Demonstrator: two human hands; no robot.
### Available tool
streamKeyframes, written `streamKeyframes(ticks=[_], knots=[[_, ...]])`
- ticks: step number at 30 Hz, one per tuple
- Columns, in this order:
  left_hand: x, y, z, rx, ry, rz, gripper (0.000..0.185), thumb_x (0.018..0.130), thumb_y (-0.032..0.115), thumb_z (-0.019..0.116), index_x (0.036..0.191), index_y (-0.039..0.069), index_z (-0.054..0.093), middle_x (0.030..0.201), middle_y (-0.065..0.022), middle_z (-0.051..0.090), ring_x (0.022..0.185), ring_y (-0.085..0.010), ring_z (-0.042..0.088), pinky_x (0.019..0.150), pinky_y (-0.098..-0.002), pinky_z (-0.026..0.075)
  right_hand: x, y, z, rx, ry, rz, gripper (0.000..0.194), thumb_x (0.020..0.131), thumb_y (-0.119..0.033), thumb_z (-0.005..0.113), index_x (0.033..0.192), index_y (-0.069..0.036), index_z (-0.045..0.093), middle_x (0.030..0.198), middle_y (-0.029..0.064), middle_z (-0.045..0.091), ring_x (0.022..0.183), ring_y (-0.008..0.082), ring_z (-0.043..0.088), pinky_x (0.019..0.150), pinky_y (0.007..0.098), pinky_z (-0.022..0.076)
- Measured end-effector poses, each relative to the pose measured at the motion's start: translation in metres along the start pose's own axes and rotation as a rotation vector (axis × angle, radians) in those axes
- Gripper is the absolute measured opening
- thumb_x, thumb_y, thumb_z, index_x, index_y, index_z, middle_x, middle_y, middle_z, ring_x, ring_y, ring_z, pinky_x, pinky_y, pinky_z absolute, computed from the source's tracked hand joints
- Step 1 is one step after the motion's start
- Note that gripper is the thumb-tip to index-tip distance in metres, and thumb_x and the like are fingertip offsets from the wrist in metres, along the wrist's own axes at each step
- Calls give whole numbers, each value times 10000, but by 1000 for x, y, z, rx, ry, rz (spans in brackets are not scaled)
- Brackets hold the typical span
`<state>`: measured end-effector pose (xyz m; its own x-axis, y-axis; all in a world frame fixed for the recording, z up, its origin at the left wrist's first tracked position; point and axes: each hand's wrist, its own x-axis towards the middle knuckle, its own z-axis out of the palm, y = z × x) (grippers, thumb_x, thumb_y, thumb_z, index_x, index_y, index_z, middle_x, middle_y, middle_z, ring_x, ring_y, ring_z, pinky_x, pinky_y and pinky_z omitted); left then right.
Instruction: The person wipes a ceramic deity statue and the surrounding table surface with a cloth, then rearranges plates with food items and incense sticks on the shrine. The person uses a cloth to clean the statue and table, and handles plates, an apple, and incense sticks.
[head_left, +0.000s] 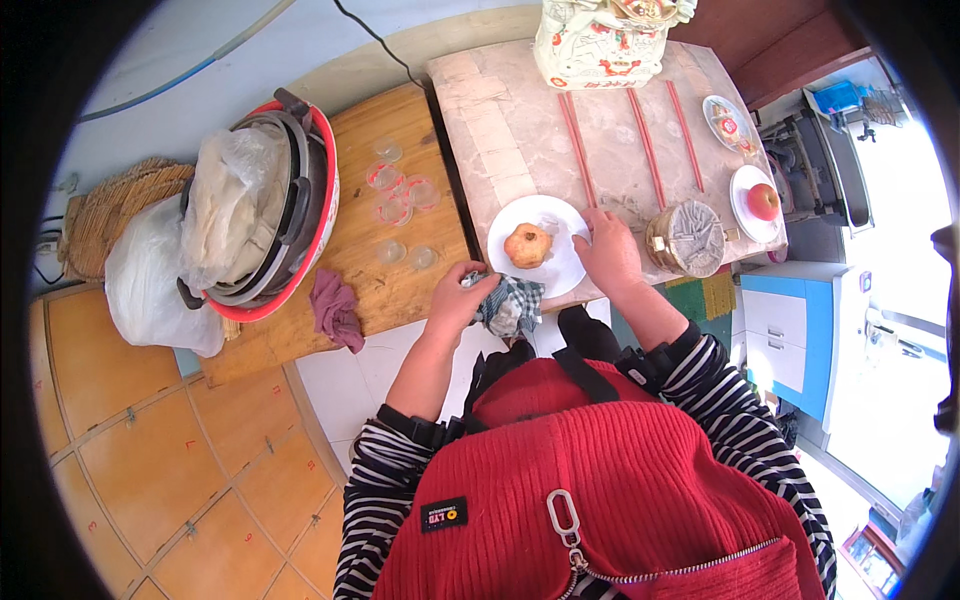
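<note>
My left hand grips a bunched green-and-white checkered cloth at the near edge of the table. Beside it lies a white plate, with a pomegranate resting on its left part, crown facing up. My right hand is at the plate's right rim, thumb over the edge; the undersides of its fingers are hidden. Just right of this hand stands a gold-coloured pot full of grey ash.
Red chopsticks lie in pairs behind the plate. A decorated white figure stands at the back. Farther right are a plate with an apple and one with wrapped snacks. Left are small glasses, a purple cloth and stacked basins.
</note>
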<state>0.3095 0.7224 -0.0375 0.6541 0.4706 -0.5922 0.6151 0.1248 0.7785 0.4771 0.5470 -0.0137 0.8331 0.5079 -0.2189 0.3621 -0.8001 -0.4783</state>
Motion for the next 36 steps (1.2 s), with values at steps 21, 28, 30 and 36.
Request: streamKeyframes(ticks=[21, 28, 30, 36], knots=[[-70, 56, -3, -317, -462, 191, 557, 959, 380, 513, 1368, 39, 346, 1212, -98, 511, 1158, -180, 486, 922, -295, 416, -53, -50, -73, 561, -222, -151, 475, 801, -213, 694, 1187, 14, 534, 1053, 217, 629, 1017, 331, 618, 893, 363, 470], [-56, 106, 16, -582, -542, 279, 502, 938, 243, 591, 1359, 62, 386, 1227, -78, 518, 1178, -178, 485, 953, -340, 440, -33, -55, -135, 687, -16, -167, 410, 784, -180, 693, 1140, -20, 567, 980, 139, 640, 925, 219, 638, 822, 331, 505], [-57, 121, 40, -711, -437, 144, 514, 941, 241, 587, 1374, 64, 373, 1231, -79, 524, 1157, -171, 504, 950, -331, 443, -29, -60, -130, 399, -27, -410, 483, 765, -243, 710, 1162, -15, 556, 1069, 189, 589, 988, 315, 609, 883, 382, 481], [-34, 135, 41, -830, -299, 85, 443, 901, 116, 612, 1298, 0, 453, 1140, -94, 608, 1001, -185, 628, 869, -304, 517, 58, 9, -185, 352, 33, -251, 497, 772, -340, 714, 1131, -13, 609, 1064, 181, 626, 941, 302, 633, 865, 370, 490]])
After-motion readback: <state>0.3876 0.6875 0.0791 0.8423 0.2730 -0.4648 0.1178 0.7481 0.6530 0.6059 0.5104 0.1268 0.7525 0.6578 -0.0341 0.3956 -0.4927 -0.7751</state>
